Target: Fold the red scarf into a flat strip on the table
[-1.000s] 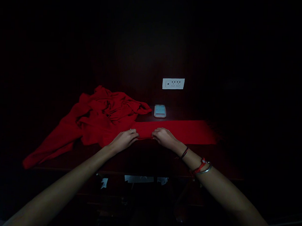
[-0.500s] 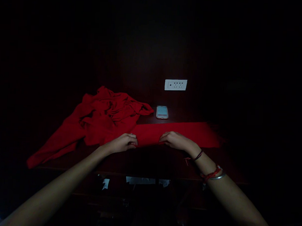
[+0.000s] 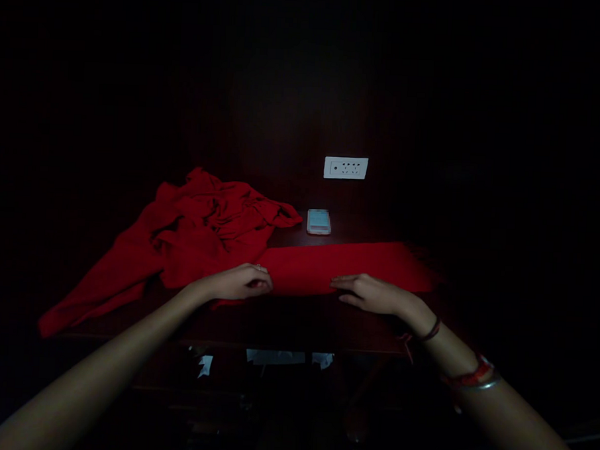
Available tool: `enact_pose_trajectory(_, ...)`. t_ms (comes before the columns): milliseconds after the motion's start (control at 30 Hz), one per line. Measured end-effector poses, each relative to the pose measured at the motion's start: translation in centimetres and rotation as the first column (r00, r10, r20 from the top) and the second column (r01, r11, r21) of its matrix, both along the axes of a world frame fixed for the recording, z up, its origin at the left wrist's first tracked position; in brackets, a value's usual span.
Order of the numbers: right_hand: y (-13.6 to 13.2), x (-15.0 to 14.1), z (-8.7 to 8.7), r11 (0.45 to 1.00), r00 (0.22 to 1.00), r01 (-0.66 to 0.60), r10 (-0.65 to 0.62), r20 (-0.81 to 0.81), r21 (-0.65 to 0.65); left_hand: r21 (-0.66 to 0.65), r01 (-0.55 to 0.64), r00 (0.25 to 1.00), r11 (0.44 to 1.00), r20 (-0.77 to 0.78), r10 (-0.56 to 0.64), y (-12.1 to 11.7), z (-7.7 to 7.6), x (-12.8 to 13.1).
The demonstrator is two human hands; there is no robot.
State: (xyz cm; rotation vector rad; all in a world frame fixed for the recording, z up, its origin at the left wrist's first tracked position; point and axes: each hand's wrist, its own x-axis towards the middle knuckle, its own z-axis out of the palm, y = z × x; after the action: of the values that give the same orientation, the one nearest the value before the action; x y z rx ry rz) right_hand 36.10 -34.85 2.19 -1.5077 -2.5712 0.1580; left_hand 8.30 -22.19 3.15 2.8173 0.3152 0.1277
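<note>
A red garment [image 3: 205, 231] lies across the dark table, crumpled into a heap on the left. One long flat strip [image 3: 338, 261] of it stretches to the right, and another narrow part hangs toward the front left edge. Curled fingers of my left hand [image 3: 242, 282] close on the strip's near edge, where it joins the heap; the fingertips are partly hidden. Farther right along that same edge, my right hand [image 3: 371, 294] rests with fingers stretched out and slightly apart, touching the cloth without gripping it.
Behind the strip a phone [image 3: 319, 222] with a lit screen lies on the table. A white wall socket [image 3: 345, 168] is set in the dark back panel above it. Pale paper-like pieces [image 3: 277, 358] show beneath the table's front edge [image 3: 294, 347]. The surroundings are very dark.
My right hand has let go of the strip's near edge and slid right, its fingers now straightened. My left hand stays at nearly the same spot on the cloth.
</note>
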Motion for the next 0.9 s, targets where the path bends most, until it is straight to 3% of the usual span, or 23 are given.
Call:
enact_pose_trajectory(100,2.0,0.2,0.3,0.995,0.991,0.103,-0.102,-0.082,-0.001,0.108,-0.129,0.986,0.986,0.123,0.115,0.6,-0.7,2.4)
enact_pose_trajectory(167,3.3,0.3,-0.2,0.975,0.975,0.214,-0.217,-0.054,-0.062,0.171,-0.267,0.957,0.948,0.165,0.239,1.0,-1.8,4.1)
enact_pose_trajectory(300,4.4,1.0,-2.2,0.87,0.896,0.444,-0.429,0.117,-0.213,0.172,-0.471,0.877,0.865,-0.013,0.48,2.0,-4.3,5.7)
enact_pose_trajectory(400,4.0,1.7,-3.0,0.827,0.857,0.515,-0.49,0.16,-0.226,0.169,-0.486,0.858,0.858,-0.098,0.505,2.4,-5.0,5.3)
enact_pose_trajectory(500,3.7,2.5,-2.6,0.798,0.842,0.54,-0.511,0.174,-0.269,0.162,-0.479,0.852,0.863,-0.149,0.501,2.5,-4.4,5.0)
enact_pose_trajectory(600,5.1,3.6,-1.1,0.836,0.876,0.482,-0.467,0.121,-0.264,0.152,-0.47,0.854,0.869,-0.17,0.492,2.9,-3.2,5.8)
enact_pose_trajectory(700,8.3,5.2,0.9,0.911,0.916,0.402,-0.401,0.032,-0.088,0.182,-0.473,0.878,0.862,0.015,0.478,4.2,-2.1,7.7)
enact_pose_trajectory(800,12.4,6.9,2.3,0.907,0.907,0.42,-0.421,0.006,0.028,0.215,-0.526,0.837,0.823,0.306,0.454,6.1,-2.3,10.1)
enact_pose_trajectory(900,16.5,8.1,2.4,0.892,0.893,0.45,-0.45,0.005,0.045,0.2,-0.574,0.768,0.795,0.467,0.437,8.2,-4.0,12.1)
